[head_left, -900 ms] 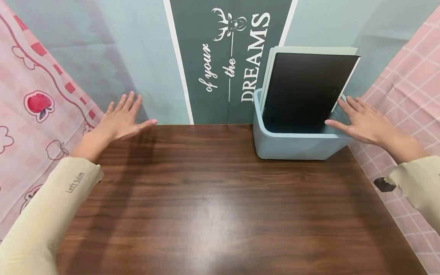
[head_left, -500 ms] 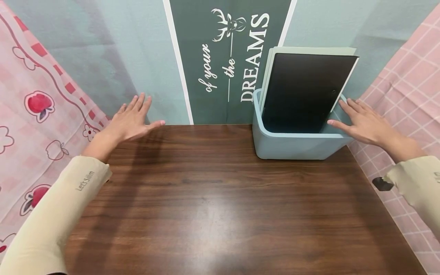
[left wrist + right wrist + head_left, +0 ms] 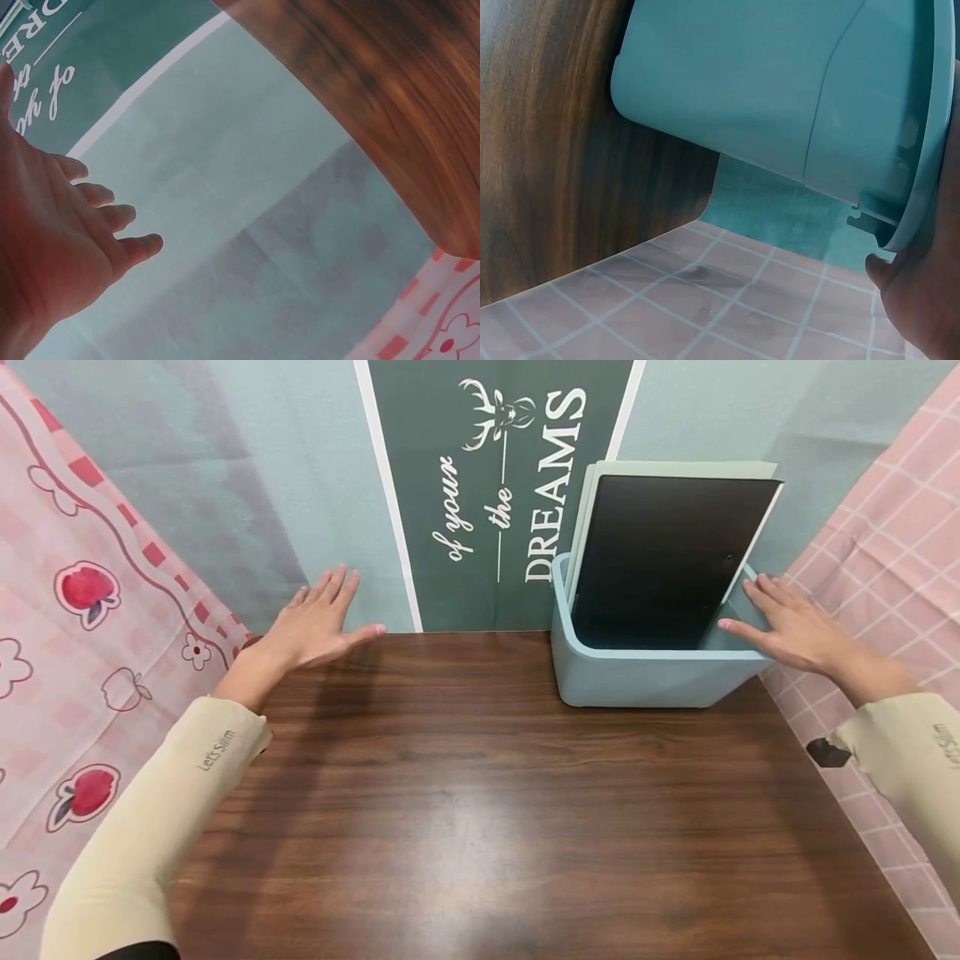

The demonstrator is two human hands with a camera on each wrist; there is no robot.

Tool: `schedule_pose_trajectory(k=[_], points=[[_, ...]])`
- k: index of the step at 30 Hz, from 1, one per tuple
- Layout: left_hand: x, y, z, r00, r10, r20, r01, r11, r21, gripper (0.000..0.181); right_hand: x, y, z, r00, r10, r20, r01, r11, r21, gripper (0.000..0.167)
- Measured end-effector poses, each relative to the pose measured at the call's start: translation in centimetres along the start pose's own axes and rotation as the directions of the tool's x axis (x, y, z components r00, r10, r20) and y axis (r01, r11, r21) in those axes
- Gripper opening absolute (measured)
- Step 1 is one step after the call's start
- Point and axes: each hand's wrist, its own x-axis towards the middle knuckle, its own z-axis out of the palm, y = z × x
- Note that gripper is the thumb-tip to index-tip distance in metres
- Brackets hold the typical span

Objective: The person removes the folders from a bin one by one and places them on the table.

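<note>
A light blue plastic bin stands at the table's back right. Upright in it, leaning back, is a flat black rectangular panel with a pale edge; behind it are pale green sheets or boards. Their lower ends are hidden in the bin. My right hand is spread at the bin's right end, thumb over the opening. In the right wrist view this hand lies along the bin's rim; whether it touches is unclear. My left hand hovers with spread fingers near the table's back edge, holding nothing.
The brown wooden table meets a blue-green printed cloth at the back. A pink cloth with apples and flowers hangs at the left. Pink checked cloth borders the right side, close to the bin.
My left hand has moved to the right along the table's back edge, fingers still spread. The right hand has shifted very slightly right. The bin and its contents stay in place.
</note>
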Motion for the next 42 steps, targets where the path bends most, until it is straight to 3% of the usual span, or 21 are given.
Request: schedule_pose_trajectory(k=[10, 16, 33, 42], points=[[1.0, 1.3, 0.5, 0.999, 0.04, -0.018, -0.041, 0.999, -0.019, 0.106, 0.2, 0.2, -0.2, 0.997, -0.007, 0.081, 0.004, 0.999, 0.04, 0.089], [1.9, 2.3, 0.3, 0.998, 0.058, -0.009, -0.058, 0.998, -0.032, 0.106, 0.2, 0.0, 0.0, 0.996, -0.013, 0.086, 0.009, 0.999, 0.042, 0.088], [5.3, 6.9, -0.2, 0.991, 0.133, -0.014, -0.133, 0.991, -0.03, 0.109, 0.1, -0.2, -0.1, 0.994, -0.004, 0.11, 0.003, 1.0, 0.012, 0.088], [7.2, 9.0, 0.0, 0.979, 0.192, -0.064, -0.194, 0.98, -0.034, 0.107, 0.3, -0.1, 0.1, 0.994, 0.013, 0.113, -0.014, 1.0, 0.008, 0.088]])
